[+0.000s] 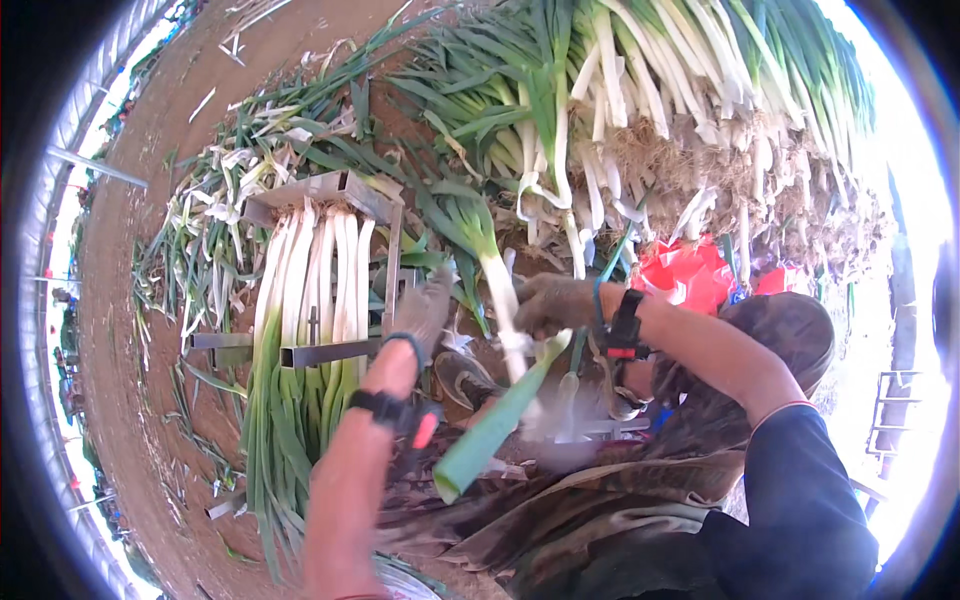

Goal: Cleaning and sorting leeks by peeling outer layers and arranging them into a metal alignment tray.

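Observation:
My gloved right hand (555, 304) is curled at the white stem of a leek (500, 290), its fingers closed against it. The leek's green top points up and away, and its lower end is blurred. A loose piece of green leek leaf (500, 425) hangs at a slant below that hand, above my lap. Smeared by motion, my gloved left hand (425, 312) is beside a metal rack and apart from the held leek; its fingers cannot be read. In the rack (335, 354) several leeks (310, 275) lie side by side, white ends away from me and green leaves toward me.
A large heap of unpeeled leeks (680, 70) with dirty roots lies at the far right. Peeled leaf scraps (230, 185) cover the ground around the rack's far left. Red plastic (685, 280) sits near my right knee, and a shoe (465, 378) shows between my hands.

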A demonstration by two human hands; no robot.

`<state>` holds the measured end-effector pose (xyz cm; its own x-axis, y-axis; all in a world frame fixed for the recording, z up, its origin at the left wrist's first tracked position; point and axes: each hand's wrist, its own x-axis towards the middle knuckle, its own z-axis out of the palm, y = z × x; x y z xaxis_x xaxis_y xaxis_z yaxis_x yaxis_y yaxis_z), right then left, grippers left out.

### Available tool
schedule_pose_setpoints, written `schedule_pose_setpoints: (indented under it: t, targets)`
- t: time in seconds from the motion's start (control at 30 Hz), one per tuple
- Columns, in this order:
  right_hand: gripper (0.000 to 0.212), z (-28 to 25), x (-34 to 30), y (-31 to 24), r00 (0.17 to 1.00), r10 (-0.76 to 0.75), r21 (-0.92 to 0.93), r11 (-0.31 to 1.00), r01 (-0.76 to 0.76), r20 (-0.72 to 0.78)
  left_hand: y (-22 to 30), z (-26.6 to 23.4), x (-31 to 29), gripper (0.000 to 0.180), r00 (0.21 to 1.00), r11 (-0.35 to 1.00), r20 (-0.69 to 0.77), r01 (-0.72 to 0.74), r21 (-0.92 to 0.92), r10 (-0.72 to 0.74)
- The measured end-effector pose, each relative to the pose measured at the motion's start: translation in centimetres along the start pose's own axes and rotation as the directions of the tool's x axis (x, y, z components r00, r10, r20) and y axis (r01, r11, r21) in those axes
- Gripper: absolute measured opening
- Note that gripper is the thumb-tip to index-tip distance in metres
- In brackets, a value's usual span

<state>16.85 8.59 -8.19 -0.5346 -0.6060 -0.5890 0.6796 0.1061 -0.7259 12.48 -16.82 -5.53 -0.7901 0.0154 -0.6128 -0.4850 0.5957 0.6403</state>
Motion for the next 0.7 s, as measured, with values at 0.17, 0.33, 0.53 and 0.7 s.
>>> schedule_pose_setpoints:
  t: [0.17,0.33,0.53,0.7]
  targets:
    - [0.019,2.9,-2.2,1.4,0.988,0.120,-0.293,0.952,-0.086,0.100,-3.5,9.2,3.8,0.048,0.905,0.543,0.409,0.402,-0.738,-0.114]
    - [0.030,0.3,-2.7,6.0,0.971,0.045,-0.784,0.599,0.163,0.237,3.1,6.2,1.6,0.023,0.994,0.849,0.101,0.021,-0.528,0.039]
    - [0.036,-2.2,-3.5,13.7,0.972,-0.100,-0.965,0.139,0.223,0.211,12.2,-7.0,0.8,0.012,0.888,0.691,0.002,-0.357,-0.628,0.460]
    - [0.038,-5.8,-2.3,7.4,0.943,-0.033,-0.921,0.226,-0.316,-0.332,18.0,-5.8,-7.3,0.023,0.851,0.522,-0.288,-0.503,-0.689,0.440]
